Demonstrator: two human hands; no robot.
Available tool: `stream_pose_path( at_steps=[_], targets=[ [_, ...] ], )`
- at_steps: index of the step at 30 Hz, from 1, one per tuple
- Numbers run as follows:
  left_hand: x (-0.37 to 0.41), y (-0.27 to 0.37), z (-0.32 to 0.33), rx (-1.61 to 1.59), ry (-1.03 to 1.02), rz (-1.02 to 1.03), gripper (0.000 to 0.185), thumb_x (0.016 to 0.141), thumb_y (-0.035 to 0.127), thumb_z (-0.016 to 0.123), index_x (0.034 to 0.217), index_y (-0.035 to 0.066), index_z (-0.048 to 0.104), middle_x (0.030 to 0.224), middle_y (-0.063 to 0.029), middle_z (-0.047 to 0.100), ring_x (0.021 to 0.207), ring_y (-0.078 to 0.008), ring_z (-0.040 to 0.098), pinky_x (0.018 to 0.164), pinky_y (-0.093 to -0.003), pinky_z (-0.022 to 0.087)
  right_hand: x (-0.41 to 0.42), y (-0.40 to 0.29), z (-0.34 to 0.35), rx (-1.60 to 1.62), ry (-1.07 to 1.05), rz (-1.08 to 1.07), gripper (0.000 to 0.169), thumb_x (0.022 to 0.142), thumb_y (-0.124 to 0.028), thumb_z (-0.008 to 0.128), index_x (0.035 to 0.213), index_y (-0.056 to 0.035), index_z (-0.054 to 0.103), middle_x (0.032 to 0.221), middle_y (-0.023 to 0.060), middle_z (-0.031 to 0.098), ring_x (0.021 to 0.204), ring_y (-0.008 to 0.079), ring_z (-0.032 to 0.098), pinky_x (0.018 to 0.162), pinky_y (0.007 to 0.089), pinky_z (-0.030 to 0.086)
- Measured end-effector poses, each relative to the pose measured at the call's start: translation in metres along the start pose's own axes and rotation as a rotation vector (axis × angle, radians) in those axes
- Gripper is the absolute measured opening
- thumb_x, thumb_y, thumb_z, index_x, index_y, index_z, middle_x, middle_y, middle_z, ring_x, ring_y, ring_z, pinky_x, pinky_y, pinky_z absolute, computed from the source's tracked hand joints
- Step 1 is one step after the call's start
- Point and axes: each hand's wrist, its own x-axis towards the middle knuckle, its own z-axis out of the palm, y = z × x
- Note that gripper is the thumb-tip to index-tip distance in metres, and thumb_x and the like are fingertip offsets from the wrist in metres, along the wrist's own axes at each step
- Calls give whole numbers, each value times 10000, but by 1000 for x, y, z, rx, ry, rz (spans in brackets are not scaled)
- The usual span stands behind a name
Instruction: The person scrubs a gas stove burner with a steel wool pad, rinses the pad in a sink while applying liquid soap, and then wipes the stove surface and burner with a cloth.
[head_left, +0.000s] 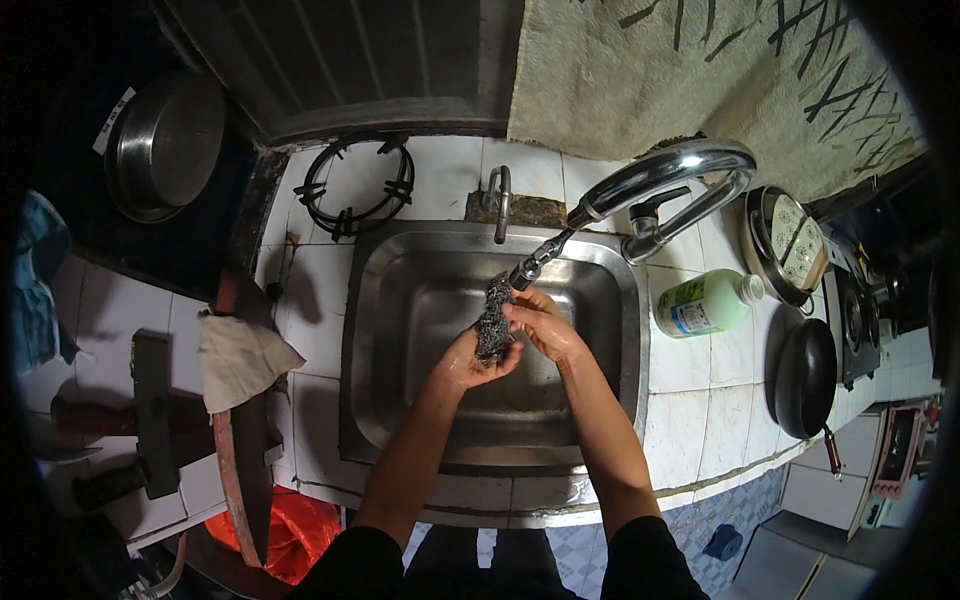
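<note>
A grey steel-wool scourer (494, 321) is stretched lengthwise between my two hands over the sink. Its lower end lies in my left hand (472, 363), whose fingers curl beneath it. My right hand (541, 321) pinches its side with thumb and fingers. Just above them is the nozzle of the chrome faucet (529, 268), close to the scourer's upper end. Both hands look wet. Under them is the stainless-steel sink basin (420, 405), partly shaded by my arms.
A green-liquid bottle (701, 302) stands right of the sink, near a black frying pan (806, 379) and stacked dishes (787, 240). A black burner grate (358, 187) and a small second tap (501, 204) are behind. At left are knives (112, 480), a cloth (246, 358) and a metal pot (169, 146).
</note>
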Motion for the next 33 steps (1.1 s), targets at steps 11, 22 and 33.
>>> stream_pose_path(
  at_steps=[11,22,33],
  targets=[
    [26,-8,13,271,588,669,349,954,306,406,825,18,554,790,-36,559,664,-159,512,600,-304,420,-6,34,89,-811,729,-678,291,846,-226,657,663,-9,592,569,120,563,511,150,499,504,301,409],
    [56,-6,-25,89,73,482,274,908,325,483,949,78,596,826,-24,613,752,-175,620,645,-333,510,17,4,50,-985,782,-210,280,816,-313,619,717,-54,660,684,204,613,693,389,614,623,458,473],
    [21,21,16,400,237,285,665,750,704,533,972,82,603,883,-14,627,761,-157,590,647,-321,475,73,-134,-79,-1281,1419,-633,535,750,-213,613,1141,93,414,1134,293,431,1084,423,417,970,475,310]
  ],
)
